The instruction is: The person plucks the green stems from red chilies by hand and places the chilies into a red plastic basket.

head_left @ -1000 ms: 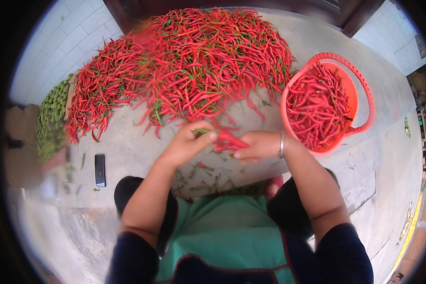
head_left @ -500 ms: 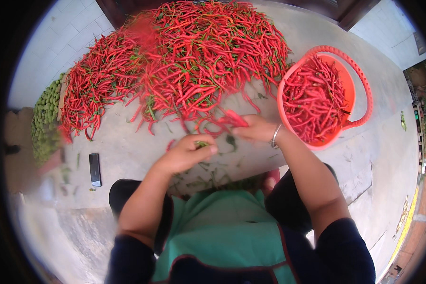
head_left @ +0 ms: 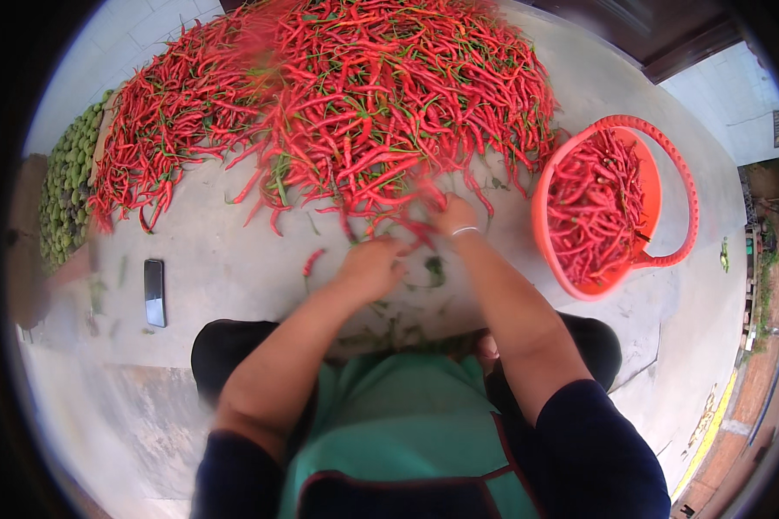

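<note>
A large heap of red chili peppers [head_left: 389, 104] with green stems spreads over the floor in front of me. At its near edge, my right hand [head_left: 456, 216] is closed around a few chili peppers, blurred where they stick out past the fingers. Close by on the left, my left hand [head_left: 375, 268] has its fingers curled beside the lower chili peppers; what lies inside them is hidden. To the right stands a red bucket [head_left: 541, 221] with a braided-looking handle, well filled with chili peppers [head_left: 593, 208] that look mostly stemless.
A dark phone [head_left: 154, 292] lies on the concrete floor at left. Beyond it is a pile of green round fruits [head_left: 67, 177]. Green stem scraps [head_left: 389, 333] litter the floor before my knees, and one loose chili pepper [head_left: 312, 261] rests near my left wrist.
My right hand has gone forward with its chili peppers to the heap's edge. My left hand has shifted right, and the green stems seen in it before no longer show. The view has tilted slightly.
</note>
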Available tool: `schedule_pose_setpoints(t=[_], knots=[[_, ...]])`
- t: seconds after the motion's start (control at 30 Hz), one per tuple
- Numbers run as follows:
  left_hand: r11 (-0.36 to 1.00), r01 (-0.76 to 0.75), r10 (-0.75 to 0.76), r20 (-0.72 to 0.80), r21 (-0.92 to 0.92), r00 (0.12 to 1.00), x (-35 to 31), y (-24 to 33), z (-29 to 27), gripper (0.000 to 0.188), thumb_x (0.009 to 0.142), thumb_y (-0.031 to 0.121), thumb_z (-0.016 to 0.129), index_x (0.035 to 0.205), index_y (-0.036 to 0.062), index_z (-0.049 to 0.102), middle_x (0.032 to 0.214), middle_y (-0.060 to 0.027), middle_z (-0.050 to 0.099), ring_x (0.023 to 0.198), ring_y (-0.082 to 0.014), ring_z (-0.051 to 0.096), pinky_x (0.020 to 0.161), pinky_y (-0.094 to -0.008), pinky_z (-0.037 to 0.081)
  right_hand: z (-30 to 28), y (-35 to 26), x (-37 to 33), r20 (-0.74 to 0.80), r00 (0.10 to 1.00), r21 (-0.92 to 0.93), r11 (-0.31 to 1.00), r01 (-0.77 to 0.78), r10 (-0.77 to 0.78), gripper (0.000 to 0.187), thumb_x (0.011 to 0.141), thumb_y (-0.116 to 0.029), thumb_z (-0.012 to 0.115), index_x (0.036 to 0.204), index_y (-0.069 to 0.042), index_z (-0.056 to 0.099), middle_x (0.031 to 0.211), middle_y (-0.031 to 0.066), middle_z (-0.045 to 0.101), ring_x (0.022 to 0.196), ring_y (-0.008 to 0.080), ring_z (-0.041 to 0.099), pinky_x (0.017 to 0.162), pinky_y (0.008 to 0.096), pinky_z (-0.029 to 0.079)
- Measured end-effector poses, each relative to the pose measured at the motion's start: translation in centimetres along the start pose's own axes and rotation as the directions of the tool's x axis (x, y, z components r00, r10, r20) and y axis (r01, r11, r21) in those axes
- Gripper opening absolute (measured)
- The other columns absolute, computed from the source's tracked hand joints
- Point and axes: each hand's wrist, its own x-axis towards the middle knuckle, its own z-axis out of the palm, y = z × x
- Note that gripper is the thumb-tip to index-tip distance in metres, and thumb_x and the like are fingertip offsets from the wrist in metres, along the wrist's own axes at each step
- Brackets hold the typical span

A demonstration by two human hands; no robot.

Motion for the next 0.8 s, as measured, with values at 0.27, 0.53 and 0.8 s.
schedule_pose_setpoints(t=[0.27,0.53,0.8], knots=[[0.949,-0.004,-0.023,-0.083,-0.315,0.996,1.9,1.1,0.3,0.025,0.088,0.024,0.053,0.097,0.0015,0.055,0.086,-0.0145,0.059,0.075,-0.0214,0.058,0.068,-0.034,0.045,-7.8,-4.6,-10.2,0.209,0.977,0.963,0.182,-0.196,-0.052,0.008,0.082,-0.005,0.06,0.089,-0.004,0.056,0.078,0.0052,0.06,0.068,0.0108,0.058,0.057,0.0212,0.046],[0.9,-0.391,0.312,-0.343,-0.191,0.886,-1.7,4.3,-1.7,0.011,0.087,0.012,0.053,0.088,0.0009,0.055,0.074,-0.0108,0.052,0.068,-0.0241,0.051,0.066,-0.033,0.042,-10.1,-5.2,-12.0,0.535,0.817,0.83,-0.044,-0.556,-0.215,0.015,0.085,-0.017,0.056,0.09,-0.003,0.057,0.074,0.006,0.059,0.064,0.0144,0.058,0.051,0.0244,0.046],[0.993,-0.069,0.097,-0.312,0.099,0.945,-3.4,-1.3,-1.2,0.017,0.081,0.011,0.058,0.095,0.0015,0.056,0.087,-0.0123,0.06,0.083,-0.0268,0.059,0.074,-0.0349,0.047,-1.5,-1.1,-5.7,-0.138,0.989,0.35,0.932,0.1,-0.054,0.022,0.071,-0.017,0.064,0.088,-0.004,0.059,0.079,0.016,0.06,0.071,0.0333,0.058,0.068,0.0382,0.048]])
